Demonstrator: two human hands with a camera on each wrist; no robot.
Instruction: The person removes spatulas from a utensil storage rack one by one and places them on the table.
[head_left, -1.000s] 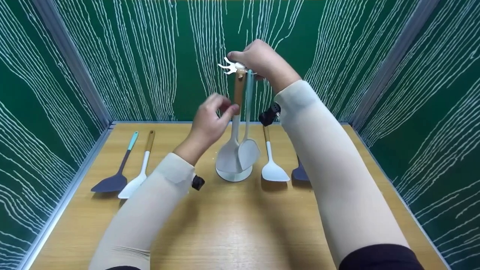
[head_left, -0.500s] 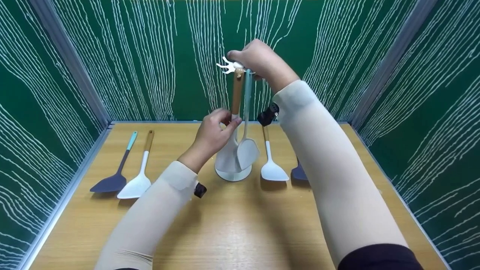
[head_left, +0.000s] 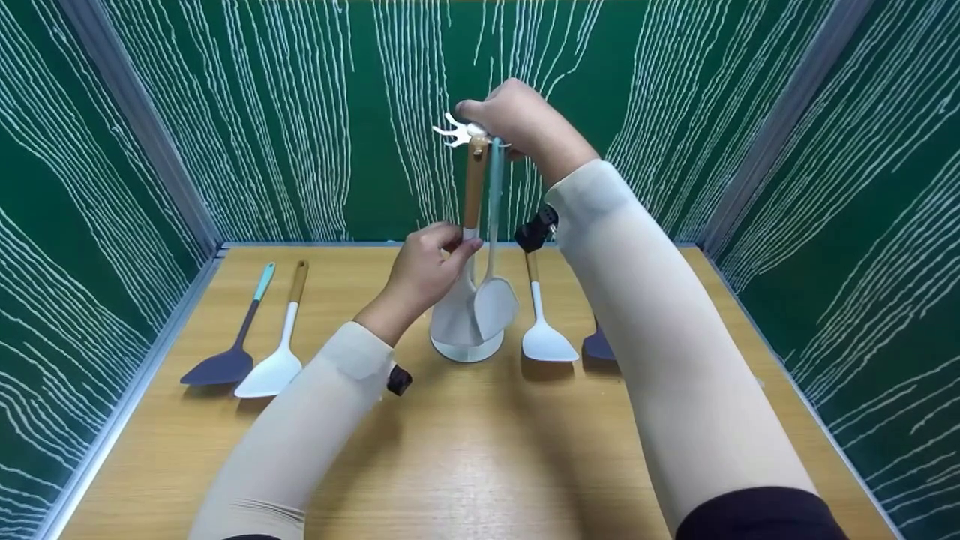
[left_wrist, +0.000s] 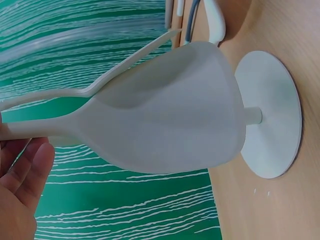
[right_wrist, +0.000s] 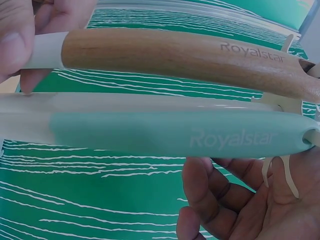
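A white utensil stand point(head_left: 469, 354) rises mid-table on a round base, with a ring of hooks at its top. My right hand point(head_left: 521, 120) grips that top, thumb above and fingers curled below; hooks lie against the palm in the right wrist view. From the hooks hang a white spatula point(left_wrist: 170, 110) with a wooden handle and another white spatula point(head_left: 495, 309) with a mint handle point(right_wrist: 150, 132). Thumb and fingers of my left hand point(head_left: 426, 266) pinch the white neck just under the wooden handle. The wide blade hangs over the base and hides most of the post.
On the wooden table point(head_left: 465, 450), a grey spatula with a mint tip point(head_left: 225, 365) and a white spatula point(head_left: 274, 371) lie at left. To the right lie a white spatula point(head_left: 549, 343) and a dark one point(head_left: 600, 345), partly behind my right sleeve. Green walls surround the table.
My left hand has slid down from the wooden handle to the white neck, where it now pinches. The right hand stays at the stand's top.
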